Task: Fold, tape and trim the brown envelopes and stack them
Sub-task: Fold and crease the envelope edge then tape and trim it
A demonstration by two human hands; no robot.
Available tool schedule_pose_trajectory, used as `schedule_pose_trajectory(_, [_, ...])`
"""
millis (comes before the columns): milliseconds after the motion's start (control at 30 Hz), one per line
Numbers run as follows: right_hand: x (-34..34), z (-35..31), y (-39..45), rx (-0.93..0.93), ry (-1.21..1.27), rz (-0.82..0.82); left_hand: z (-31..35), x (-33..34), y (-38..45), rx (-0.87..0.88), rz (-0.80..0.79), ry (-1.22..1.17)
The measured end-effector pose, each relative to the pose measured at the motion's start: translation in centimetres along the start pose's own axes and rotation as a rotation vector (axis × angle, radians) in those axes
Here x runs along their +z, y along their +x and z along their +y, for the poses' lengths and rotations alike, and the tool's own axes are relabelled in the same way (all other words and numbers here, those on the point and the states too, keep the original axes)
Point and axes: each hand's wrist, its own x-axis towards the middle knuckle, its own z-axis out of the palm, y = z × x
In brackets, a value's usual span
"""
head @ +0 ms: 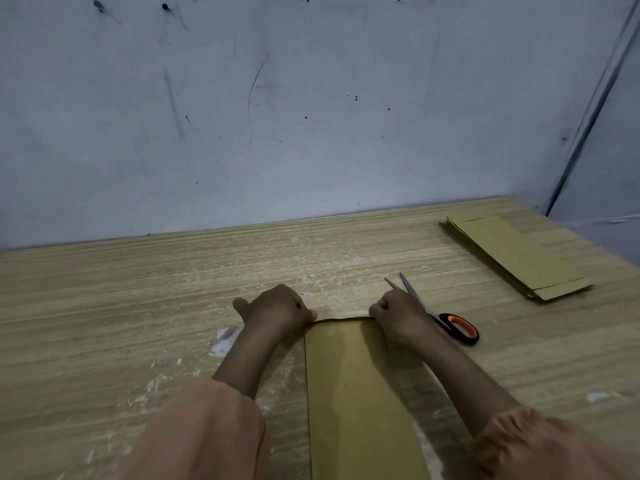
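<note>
A brown envelope (pixel 349 393) lies lengthwise on the wooden table (pixel 138 306), running from 6 o'clock toward centre. The left hand (pixel 277 308) and right hand (pixel 398 315), fingers curled, pinch its far corners, the far edge bowed slightly upward between them. Scissors (pixel 450 323) (orange-lined handles, blades parted) lie just beyond the right hand, at 3 o'clock of it. A stack of envelopes (pixel 516 258) rests well apart at 2 o'clock, near the wall (pixel 311 116).
</note>
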Motion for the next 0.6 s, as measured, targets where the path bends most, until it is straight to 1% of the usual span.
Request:
schedule_pose_trajectory(367, [-0.2, -0.2, 0.2, 0.035, -0.098, -0.022, -0.1, 0.1, 0.2, -0.028, -0.016, 0.019])
schedule_pose_trajectory(600, [0.2, -0.7, 0.2, 0.020, -0.184, -0.013, 0.8, 0.0, -0.3, -0.056, 0.003, 0.149])
